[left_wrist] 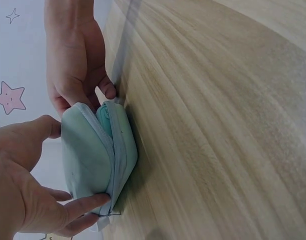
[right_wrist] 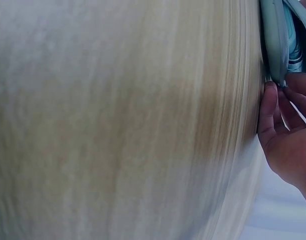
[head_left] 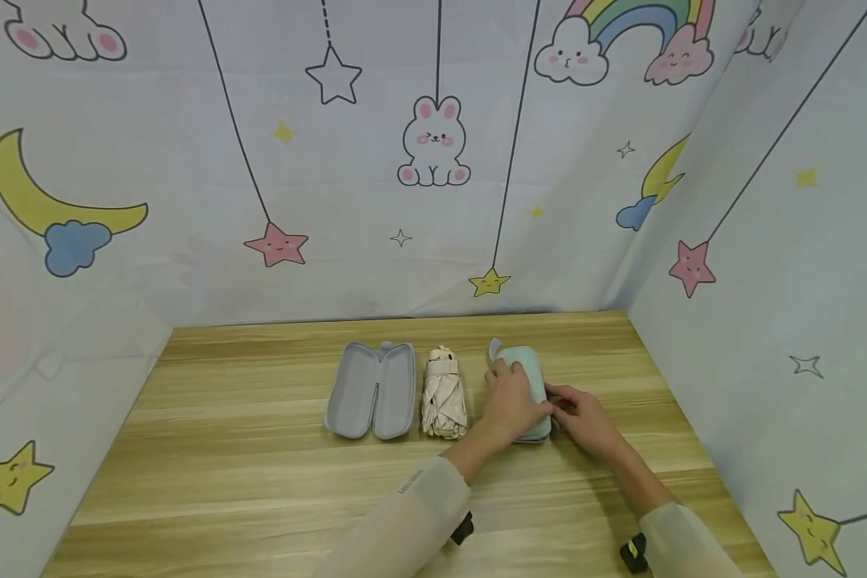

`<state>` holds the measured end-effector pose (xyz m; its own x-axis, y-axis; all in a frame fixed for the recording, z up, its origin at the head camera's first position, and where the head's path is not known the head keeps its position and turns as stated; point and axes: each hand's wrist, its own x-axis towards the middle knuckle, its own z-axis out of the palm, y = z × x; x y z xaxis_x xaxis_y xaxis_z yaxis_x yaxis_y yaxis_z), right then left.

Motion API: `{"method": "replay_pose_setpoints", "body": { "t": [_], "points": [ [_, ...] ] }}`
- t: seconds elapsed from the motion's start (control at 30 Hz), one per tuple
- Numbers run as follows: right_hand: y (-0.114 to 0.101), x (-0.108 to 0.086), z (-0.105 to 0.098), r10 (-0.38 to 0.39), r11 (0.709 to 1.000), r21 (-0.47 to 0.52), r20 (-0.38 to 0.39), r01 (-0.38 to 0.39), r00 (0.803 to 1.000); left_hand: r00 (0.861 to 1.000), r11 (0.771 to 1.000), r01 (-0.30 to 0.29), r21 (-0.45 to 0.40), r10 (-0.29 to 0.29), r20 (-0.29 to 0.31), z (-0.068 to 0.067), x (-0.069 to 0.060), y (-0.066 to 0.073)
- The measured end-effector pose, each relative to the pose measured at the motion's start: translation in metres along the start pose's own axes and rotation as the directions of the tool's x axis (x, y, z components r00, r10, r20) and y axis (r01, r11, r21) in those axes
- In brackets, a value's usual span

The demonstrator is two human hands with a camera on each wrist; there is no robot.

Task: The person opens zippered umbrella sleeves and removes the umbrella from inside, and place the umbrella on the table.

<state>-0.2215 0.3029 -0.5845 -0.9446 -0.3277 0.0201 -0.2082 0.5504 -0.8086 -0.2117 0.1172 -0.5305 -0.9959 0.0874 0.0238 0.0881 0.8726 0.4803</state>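
A mint-green zip case (head_left: 531, 366) lies toward the right of the wooden table, its zip part open along one side. Through the gap a teal folded thing (right_wrist: 294, 47) shows in the right wrist view; most of it is hidden. My left hand (head_left: 514, 397) holds the case from above, thumb on one side and fingers on the other. At the right edge, my right hand (head_left: 585, 417) pinches the case's zip edge between thumb and fingers; the zip pull itself is hidden. Left of the case lies a folded cream umbrella (head_left: 445, 401).
A grey case (head_left: 350, 393) lies spread open left of the umbrella. Printed cloth walls (head_left: 376, 201) stand along the table's back and right. Black straps (head_left: 633, 554) show near both wrists.
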Motion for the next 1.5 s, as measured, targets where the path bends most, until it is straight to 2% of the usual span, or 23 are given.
{"method": "replay_pose_setpoints", "body": {
  "t": [0.4, 0.73, 1.1, 1.3, 1.5],
  "points": [
    [0.002, 0.002, 0.004, -0.020, 0.999, -0.028, -0.026, 0.019, 0.999, 1.000, 1.000, -0.006, -0.028, 0.006, -0.007, 0.002, 0.001, -0.005],
    [0.000, 0.004, 0.005, -0.022, 0.998, -0.059, -0.048, 0.019, 0.999, 1.000, 0.992, 0.013, -0.126, -0.011, 0.013, 0.000, 0.001, -0.010],
    [0.001, 0.002, 0.005, -0.057, 0.990, -0.132, -0.096, 0.044, 0.994, 1.000, 0.984, -0.009, -0.176, 0.006, -0.019, 0.001, 0.001, -0.016],
    [0.000, 0.002, 0.006, -0.092, 0.980, -0.184, -0.103, 0.072, 0.990, 1.000, 0.978, -0.010, -0.210, 0.005, -0.023, -0.002, -0.001, -0.017],
    [0.000, 0.003, 0.008, -0.102, 0.981, -0.179, -0.111, 0.081, 0.989, 1.000, 0.961, -0.013, -0.277, 0.012, -0.006, -0.007, -0.002, -0.022]
  ]
}}
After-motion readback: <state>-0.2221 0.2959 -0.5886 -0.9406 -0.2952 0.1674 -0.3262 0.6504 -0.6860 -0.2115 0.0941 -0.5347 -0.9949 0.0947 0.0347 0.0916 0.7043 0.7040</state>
